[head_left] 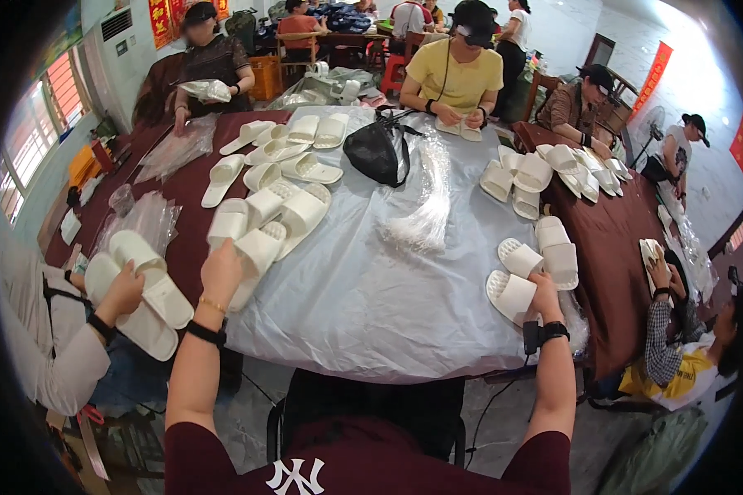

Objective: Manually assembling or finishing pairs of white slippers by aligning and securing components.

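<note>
My left hand point(223, 272) reaches over the left side of the table, its fingers curled on a white slide slipper point(258, 252) in a cluster of similar slippers. Part of its grip is hidden behind the back of the hand. On the right, my right hand point(545, 295) grips the edge of another white slipper point(510, 295). Against that one lies a slipper with a dimpled sole point(520, 257), and a further slipper point(560, 264) rests just beyond my fingers. Between my hands stretches a pale plastic sheet point(330, 305) covering the table.
A bundle of clear thin strands point(425, 210) and a black bag point(378, 153) lie mid-table. More slippers are grouped at far left point(305, 140) and far right point(528, 173). Co-workers sit around; one at my left holds a slipper pair point(144, 289). Clear plastic bags point(153, 219) lie nearby.
</note>
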The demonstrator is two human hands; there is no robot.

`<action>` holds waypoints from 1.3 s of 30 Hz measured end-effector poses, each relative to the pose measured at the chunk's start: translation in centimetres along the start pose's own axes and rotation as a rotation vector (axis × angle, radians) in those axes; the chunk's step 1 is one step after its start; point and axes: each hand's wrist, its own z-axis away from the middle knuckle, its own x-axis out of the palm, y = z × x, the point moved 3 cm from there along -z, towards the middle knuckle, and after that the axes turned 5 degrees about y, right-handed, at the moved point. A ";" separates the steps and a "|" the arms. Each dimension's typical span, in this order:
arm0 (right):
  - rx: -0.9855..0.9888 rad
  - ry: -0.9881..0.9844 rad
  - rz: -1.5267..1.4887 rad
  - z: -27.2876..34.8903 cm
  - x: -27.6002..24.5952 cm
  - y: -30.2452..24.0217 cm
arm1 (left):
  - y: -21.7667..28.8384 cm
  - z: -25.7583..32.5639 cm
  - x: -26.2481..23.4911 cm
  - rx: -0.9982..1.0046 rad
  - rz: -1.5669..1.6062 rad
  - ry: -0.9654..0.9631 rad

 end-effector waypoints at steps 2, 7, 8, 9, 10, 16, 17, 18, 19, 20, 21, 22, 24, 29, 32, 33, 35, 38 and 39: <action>0.012 0.054 -0.020 0.2 0.6 0.8 | 0.2 1.3 0.7 -0.023 -0.011 -0.045; -0.041 0.183 -0.121 0.9 0.1 -1.3 | 0.6 3.5 0.2 0.014 0.245 0.092; -0.034 0.171 -0.121 1.1 -0.2 -2.3 | 1.1 3.8 -0.3 0.026 0.318 0.113; -0.034 0.218 -0.282 1.5 -1.3 -4.5 | 1.5 4.2 -0.8 0.021 0.313 0.096; -0.024 0.266 -0.440 2.0 -2.0 -6.0 | 2.3 4.3 -1.2 -0.011 0.451 0.038; 0.233 -0.224 -0.847 5.3 -1.1 -17.6 | 9.6 7.7 0.4 -0.219 1.033 -0.576; 0.175 -0.372 -0.858 5.9 -0.9 -20.3 | 11.2 8.2 1.0 -0.210 1.089 -0.669; 0.188 -0.381 -0.855 6.3 -0.4 -21.0 | 12.7 8.9 1.7 -0.200 1.146 -0.763; 0.081 -0.477 -0.780 6.5 0.3 -21.8 | 13.8 9.4 2.2 -0.208 1.145 -0.771; -0.029 -0.572 -0.704 6.6 0.9 -22.3 | 14.8 9.8 2.4 -0.022 0.961 -0.676; -0.022 -0.576 -0.699 6.3 1.3 -22.1 | 15.6 10.1 2.7 0.162 0.778 -0.577; -0.049 -0.423 -0.590 5.6 1.7 -21.5 | 15.6 10.5 3.3 0.157 0.781 -0.580; -0.064 -0.189 -0.427 5.1 2.8 -20.6 | 15.6 11.1 4.1 0.174 0.732 -0.539; -0.100 -0.124 -0.317 5.4 6.2 -21.0 | 15.7 10.2 5.1 0.116 0.720 -0.447; -0.108 -0.081 -0.313 5.8 8.0 -21.7 | 15.8 9.8 6.4 0.152 0.699 -0.368; -0.092 -0.060 -0.318 5.8 8.1 -21.8 | 15.8 9.5 6.6 0.196 0.703 -0.318; -0.124 -0.100 -0.321 6.3 7.5 -21.5 | 15.5 9.8 6.7 0.204 0.689 -0.302; -0.173 -0.177 -0.328 8.0 7.2 -21.1 | 15.9 10.9 5.8 0.221 0.700 -0.307; -0.205 -0.224 -0.341 8.4 7.0 -21.4 | 15.9 11.4 5.4 0.215 0.716 -0.324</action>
